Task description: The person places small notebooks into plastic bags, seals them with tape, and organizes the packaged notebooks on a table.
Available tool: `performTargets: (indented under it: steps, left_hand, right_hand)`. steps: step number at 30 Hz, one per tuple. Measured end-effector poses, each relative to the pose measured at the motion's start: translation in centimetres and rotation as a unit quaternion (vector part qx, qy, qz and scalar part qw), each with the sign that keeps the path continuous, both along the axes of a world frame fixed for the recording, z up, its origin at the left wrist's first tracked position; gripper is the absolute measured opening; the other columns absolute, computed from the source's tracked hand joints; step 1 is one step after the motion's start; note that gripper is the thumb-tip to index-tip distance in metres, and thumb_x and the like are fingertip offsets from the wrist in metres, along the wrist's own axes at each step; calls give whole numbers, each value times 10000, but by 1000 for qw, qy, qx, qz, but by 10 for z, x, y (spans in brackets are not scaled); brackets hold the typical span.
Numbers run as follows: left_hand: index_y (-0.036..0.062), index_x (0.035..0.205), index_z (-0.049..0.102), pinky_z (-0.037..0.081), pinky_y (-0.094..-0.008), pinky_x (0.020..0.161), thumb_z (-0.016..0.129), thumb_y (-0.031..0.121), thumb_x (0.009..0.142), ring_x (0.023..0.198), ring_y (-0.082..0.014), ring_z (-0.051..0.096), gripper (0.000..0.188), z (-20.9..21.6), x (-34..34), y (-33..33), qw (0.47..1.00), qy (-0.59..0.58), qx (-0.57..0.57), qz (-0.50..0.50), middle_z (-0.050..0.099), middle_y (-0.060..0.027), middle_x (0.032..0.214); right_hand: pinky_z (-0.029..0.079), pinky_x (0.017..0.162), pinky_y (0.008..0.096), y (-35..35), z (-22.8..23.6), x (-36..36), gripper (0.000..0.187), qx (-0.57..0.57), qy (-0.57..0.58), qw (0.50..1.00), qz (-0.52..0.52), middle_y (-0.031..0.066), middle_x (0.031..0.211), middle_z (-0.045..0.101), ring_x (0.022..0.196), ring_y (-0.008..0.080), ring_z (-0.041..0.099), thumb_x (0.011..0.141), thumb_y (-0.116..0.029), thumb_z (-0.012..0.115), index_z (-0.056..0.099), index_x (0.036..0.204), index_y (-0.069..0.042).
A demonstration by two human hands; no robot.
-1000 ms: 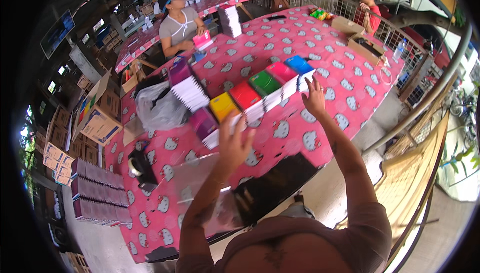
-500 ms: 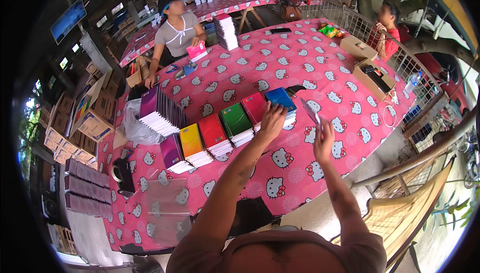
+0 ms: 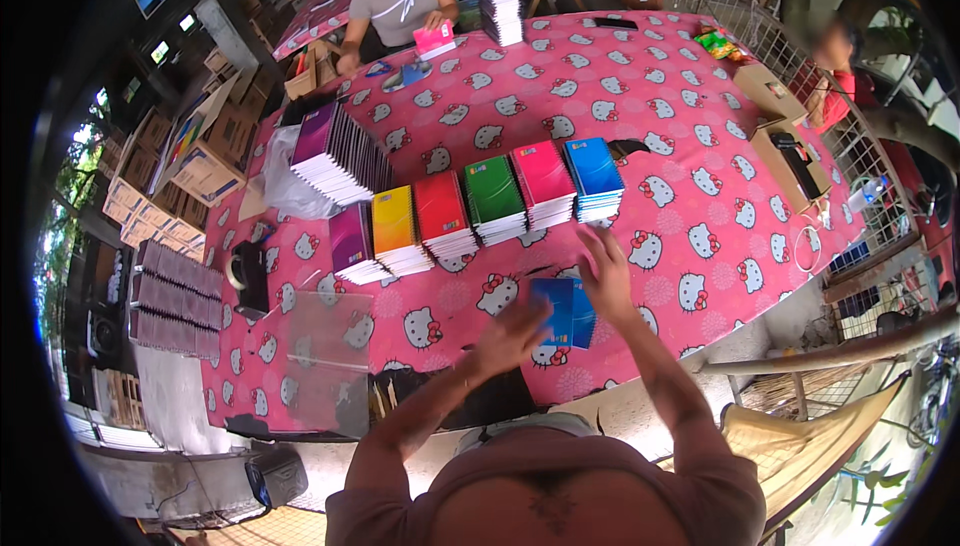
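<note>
Two blue notebooks (image 3: 572, 311) lie overlapping on the pink tablecloth in front of me. My left hand (image 3: 512, 334), smeared by motion, is at their left edge. My right hand (image 3: 606, 274) is over their upper right side, fingers stretched out and apart, gripping nothing. Beyond them runs a row of spiral notebook stacks: purple (image 3: 350, 236), yellow (image 3: 393, 216), red (image 3: 440, 206), green (image 3: 493, 186), pink (image 3: 543, 171) and blue (image 3: 594, 166). A taller stack of purple notebooks (image 3: 325, 141) stands behind the row's left end.
A tape dispenser (image 3: 246, 278) and a clear plastic sheet (image 3: 328, 346) lie on the left. Across the table (image 3: 690, 256), a person (image 3: 405, 1) holds a pink pad beside a tall notebook stack (image 3: 500, 8). Open cardboard boxes (image 3: 790, 168) sit at the right; another person (image 3: 832, 76) is behind them.
My left hand has left the blue stack and come back toward me. The thin notebook my right hand held is out of its grip; two blue notebooks now lie near me. The view has tilted down.
</note>
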State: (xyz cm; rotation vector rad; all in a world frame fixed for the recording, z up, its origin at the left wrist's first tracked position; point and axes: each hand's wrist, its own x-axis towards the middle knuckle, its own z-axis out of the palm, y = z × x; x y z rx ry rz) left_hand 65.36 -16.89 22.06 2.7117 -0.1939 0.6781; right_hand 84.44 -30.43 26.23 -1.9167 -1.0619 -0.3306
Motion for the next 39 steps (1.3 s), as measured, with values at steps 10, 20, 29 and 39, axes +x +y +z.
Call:
performTargets:
  steps: [10, 20, 29, 39]
  left_hand:
    - [29, 1249, 621, 543, -425, 870, 593, 68, 867, 1004, -330, 665, 384, 76, 56, 101, 984, -109, 42, 132, 680, -162, 1091]
    - [37, 679, 700, 543, -468, 620, 595, 340, 898, 622, -361, 667, 388, 23, 88, -9, 978, 164, 36, 121, 663, -193, 665]
    - [49, 1281, 598, 351, -515, 1116, 657, 125, 861, 1069, -347, 650, 431, 63, 26, 132, 933, -98, 144, 316, 683, -130, 1134]
    - [8, 1284, 602, 525, -421, 899, 691, 120, 848, 1053, -357, 651, 459, 110, -17, 99, 948, -13, -211, 238, 688, -203, 1086]
  right_hand:
    - [466, 886, 449, 1, 1, 0, 453, -169, -230, 956, 65, 57, 1226, 614, 1049, 258, 603, 872, -164, 614, 589, 1322, -130]
    - [497, 803, 348, -22, 9, -37, 248, 61, 291, 955, -23, 152, 1072, 629, 878, 263, 634, 989, -138, 557, 660, 1185, -25]
    - [507, 894, 393, 106, 23, -66, 434, 99, 317, 922, 197, 162, 1182, 625, 1125, 312, 621, 884, -4, 624, 570, 1314, -32]
    - [492, 929, 346, 58, 0, -90, 637, 230, 392, 882, 124, 116, 1234, 609, 1089, 212, 609, 892, 10, 648, 377, 1465, -47]
